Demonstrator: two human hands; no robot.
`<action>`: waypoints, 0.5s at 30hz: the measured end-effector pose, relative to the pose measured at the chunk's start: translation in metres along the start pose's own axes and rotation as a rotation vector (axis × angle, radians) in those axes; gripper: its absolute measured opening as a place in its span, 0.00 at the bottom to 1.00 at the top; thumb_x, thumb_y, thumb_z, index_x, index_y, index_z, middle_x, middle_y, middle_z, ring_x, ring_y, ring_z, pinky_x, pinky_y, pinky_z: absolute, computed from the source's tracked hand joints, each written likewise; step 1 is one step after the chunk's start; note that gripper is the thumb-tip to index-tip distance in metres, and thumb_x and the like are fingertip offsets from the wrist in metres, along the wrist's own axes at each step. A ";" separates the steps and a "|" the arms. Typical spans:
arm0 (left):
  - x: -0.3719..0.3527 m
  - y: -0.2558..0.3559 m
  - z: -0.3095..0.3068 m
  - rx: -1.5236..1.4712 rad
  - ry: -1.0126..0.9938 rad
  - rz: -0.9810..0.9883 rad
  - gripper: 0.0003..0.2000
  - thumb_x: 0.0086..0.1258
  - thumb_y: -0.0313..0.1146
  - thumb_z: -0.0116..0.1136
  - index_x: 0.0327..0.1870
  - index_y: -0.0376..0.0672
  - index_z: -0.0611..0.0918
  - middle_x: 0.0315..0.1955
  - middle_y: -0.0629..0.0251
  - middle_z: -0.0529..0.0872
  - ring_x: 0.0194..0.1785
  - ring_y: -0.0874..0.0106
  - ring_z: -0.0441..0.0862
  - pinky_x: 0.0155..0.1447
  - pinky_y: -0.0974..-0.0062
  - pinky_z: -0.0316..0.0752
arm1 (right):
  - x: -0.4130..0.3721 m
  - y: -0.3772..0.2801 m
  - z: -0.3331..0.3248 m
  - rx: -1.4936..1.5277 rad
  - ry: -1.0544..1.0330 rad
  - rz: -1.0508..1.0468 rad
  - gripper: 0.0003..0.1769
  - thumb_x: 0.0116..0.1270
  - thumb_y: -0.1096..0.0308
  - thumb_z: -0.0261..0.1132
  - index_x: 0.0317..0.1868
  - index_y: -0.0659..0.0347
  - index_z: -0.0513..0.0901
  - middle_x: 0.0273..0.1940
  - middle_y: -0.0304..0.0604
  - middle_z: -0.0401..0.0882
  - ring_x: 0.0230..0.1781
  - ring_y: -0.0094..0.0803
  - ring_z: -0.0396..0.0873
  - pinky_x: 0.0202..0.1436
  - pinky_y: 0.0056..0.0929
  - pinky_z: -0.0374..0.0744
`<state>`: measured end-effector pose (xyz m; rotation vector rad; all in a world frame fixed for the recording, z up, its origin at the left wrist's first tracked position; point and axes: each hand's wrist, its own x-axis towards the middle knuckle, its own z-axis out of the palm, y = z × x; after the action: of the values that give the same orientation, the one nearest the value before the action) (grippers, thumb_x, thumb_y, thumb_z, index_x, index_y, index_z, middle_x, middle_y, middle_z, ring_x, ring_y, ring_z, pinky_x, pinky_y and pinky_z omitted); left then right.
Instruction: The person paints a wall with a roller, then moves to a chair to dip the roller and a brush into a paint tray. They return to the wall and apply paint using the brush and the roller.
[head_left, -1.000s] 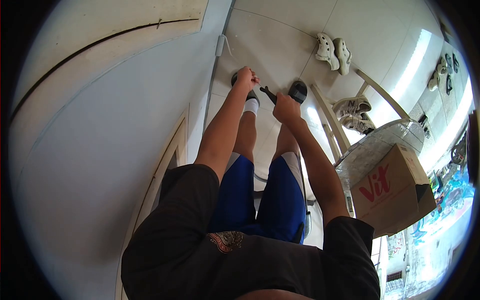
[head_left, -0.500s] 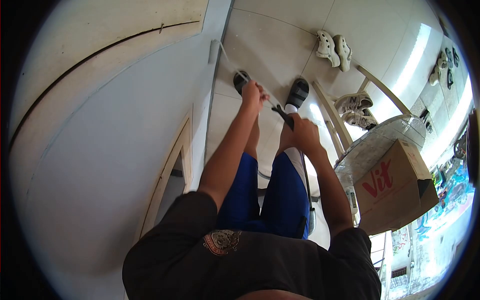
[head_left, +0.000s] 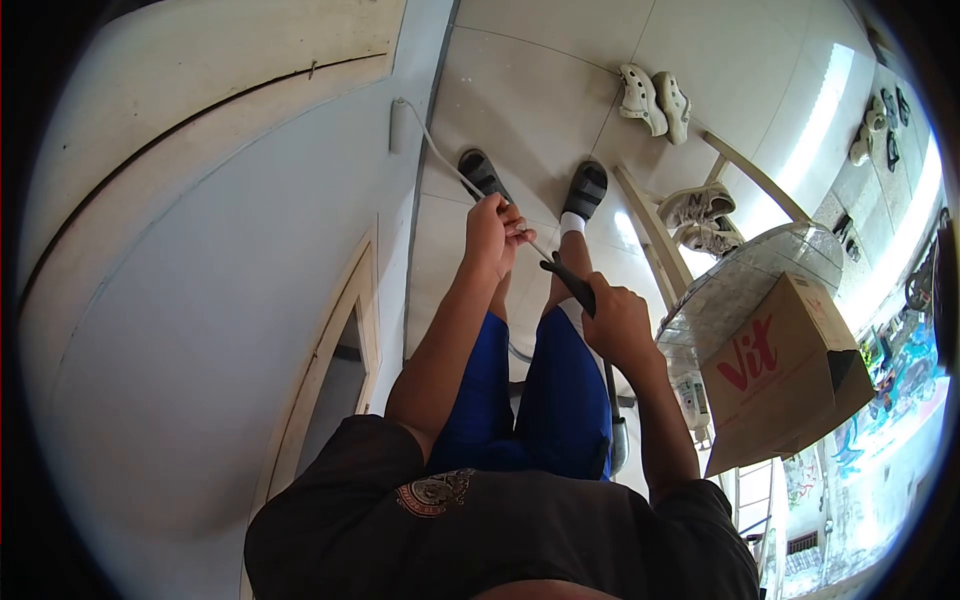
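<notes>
My left hand is closed in a pinch on a thin white cable. The cable runs down from a small pale fitting on the wall and passes through my fingers. In my right hand is a dark pair of pliers, gripped by the handles. Their jaws point up and left toward my left hand, and the cable's lower end meets them. Whether the jaws are clamped on the cable is too small to tell.
A wooden-legged table with a glossy top stands at my right, bearing a cardboard box. Sneakers sit under it and white clogs lie ahead. The wall with a wooden-framed opening is at my left.
Both hands sit slightly lower in view, and the right forearm is turned a little. The stretch of cable above my left hand now hangs in a looser curve. The grips are unchanged.
</notes>
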<state>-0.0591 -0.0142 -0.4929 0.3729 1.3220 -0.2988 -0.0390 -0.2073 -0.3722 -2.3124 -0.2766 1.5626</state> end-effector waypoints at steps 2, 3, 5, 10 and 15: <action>0.033 0.006 -0.002 0.083 0.070 0.037 0.09 0.72 0.34 0.47 0.29 0.48 0.66 0.16 0.74 0.59 0.18 0.77 0.59 0.27 0.70 0.65 | 0.032 0.000 0.011 -0.012 0.123 -0.028 0.12 0.57 0.71 0.63 0.42 0.63 0.75 0.29 0.59 0.82 0.33 0.57 0.84 0.40 0.52 0.81; 0.071 0.005 -0.008 0.080 0.096 0.080 0.08 0.72 0.33 0.46 0.29 0.48 0.67 0.16 0.73 0.60 0.18 0.76 0.59 0.26 0.70 0.64 | 0.061 0.008 0.025 -0.004 0.186 -0.041 0.11 0.57 0.72 0.63 0.41 0.64 0.76 0.30 0.60 0.82 0.34 0.57 0.84 0.41 0.52 0.81; 0.138 0.014 -0.007 0.132 0.146 0.088 0.07 0.71 0.31 0.44 0.29 0.48 0.67 0.16 0.72 0.61 0.18 0.75 0.58 0.25 0.70 0.64 | 0.123 0.017 0.040 -0.010 0.166 -0.012 0.10 0.57 0.72 0.61 0.40 0.65 0.76 0.33 0.62 0.82 0.36 0.58 0.84 0.43 0.52 0.81; 0.171 -0.003 -0.004 0.145 0.143 0.033 0.06 0.70 0.29 0.44 0.29 0.47 0.66 0.16 0.72 0.60 0.17 0.75 0.57 0.25 0.70 0.64 | 0.147 0.051 0.056 0.030 0.228 -0.026 0.11 0.58 0.71 0.62 0.41 0.63 0.77 0.33 0.60 0.82 0.37 0.59 0.83 0.44 0.51 0.81; 0.044 -0.006 -0.006 0.112 0.041 0.044 0.09 0.72 0.33 0.47 0.28 0.47 0.66 0.16 0.74 0.59 0.17 0.77 0.56 0.29 0.71 0.65 | 0.038 0.021 0.022 0.076 0.147 -0.023 0.14 0.56 0.70 0.67 0.43 0.62 0.77 0.41 0.59 0.79 0.37 0.60 0.82 0.42 0.51 0.81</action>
<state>-0.0567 -0.0176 -0.5377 0.5042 1.3386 -0.3303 -0.0455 -0.2102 -0.4207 -2.3415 -0.2038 1.3602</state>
